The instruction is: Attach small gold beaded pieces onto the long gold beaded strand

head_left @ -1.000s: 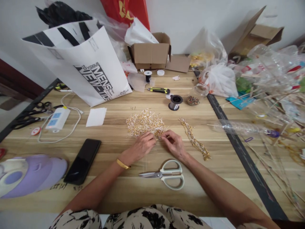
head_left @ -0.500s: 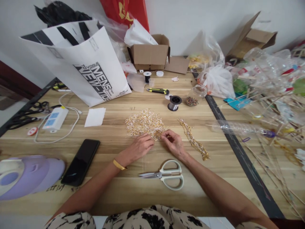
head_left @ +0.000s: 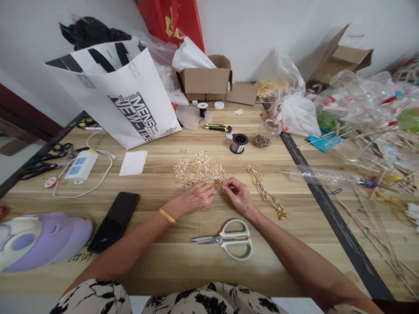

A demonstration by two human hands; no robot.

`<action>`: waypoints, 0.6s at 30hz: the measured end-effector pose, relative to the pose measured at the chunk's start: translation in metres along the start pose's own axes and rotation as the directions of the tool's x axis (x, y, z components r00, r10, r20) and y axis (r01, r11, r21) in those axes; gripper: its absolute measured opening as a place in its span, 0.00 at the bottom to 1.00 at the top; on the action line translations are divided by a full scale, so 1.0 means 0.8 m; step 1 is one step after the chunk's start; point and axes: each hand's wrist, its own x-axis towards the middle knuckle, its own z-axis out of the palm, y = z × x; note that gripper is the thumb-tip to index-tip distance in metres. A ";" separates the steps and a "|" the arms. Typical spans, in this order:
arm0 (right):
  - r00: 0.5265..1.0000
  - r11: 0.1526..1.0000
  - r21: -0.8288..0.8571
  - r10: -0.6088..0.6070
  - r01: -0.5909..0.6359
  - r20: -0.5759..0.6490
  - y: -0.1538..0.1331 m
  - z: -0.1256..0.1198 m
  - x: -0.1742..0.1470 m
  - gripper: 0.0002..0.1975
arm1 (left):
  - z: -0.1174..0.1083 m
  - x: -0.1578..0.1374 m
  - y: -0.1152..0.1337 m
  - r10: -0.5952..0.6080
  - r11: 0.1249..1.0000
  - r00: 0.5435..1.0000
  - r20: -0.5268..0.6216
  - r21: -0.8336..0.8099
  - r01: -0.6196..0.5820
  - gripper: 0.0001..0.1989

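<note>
A loose heap of small gold and clear beads [head_left: 198,169] lies in the middle of the wooden table. My left hand [head_left: 199,195] rests at the heap's near edge, its fingers curled together; whatever they pinch is hidden. Just to the right, my right hand [head_left: 236,192] has thumb and forefinger pinched at the heap's right edge, on something too small to name. Beaded gold strands [head_left: 264,192] lie in a bundle to the right of that hand. White-handled scissors [head_left: 227,240] lie between my forearms, blades pointing left.
Behind the heap are a wire spool [head_left: 238,144], a yellow-black utility knife [head_left: 217,127] and a jar of beads [head_left: 266,133]. A phone [head_left: 114,222] and a power strip [head_left: 81,165] lie left. Plastic bottles [head_left: 363,98] and thin sticks crowd the right.
The view has shifted slightly, so the background sits a little lower. My left hand has turned slightly, more knuckle-up, beside the heap. My right hand keeps its pinch in nearly the same place.
</note>
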 end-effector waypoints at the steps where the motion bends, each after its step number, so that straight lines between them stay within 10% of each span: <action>1: 1.000 1.000 0.001 -0.004 0.004 -0.001 0.000 0.000 0.000 0.08 | 0.000 0.001 0.000 0.005 1.000 1.000 0.004 0.008 -0.005 0.09; 18: 1.000 0.999 0.038 0.025 -0.025 0.005 0.001 -0.002 0.004 0.07 | 0.016 0.002 0.000 -0.149 0.981 0.987 -0.051 -0.137 0.141 0.09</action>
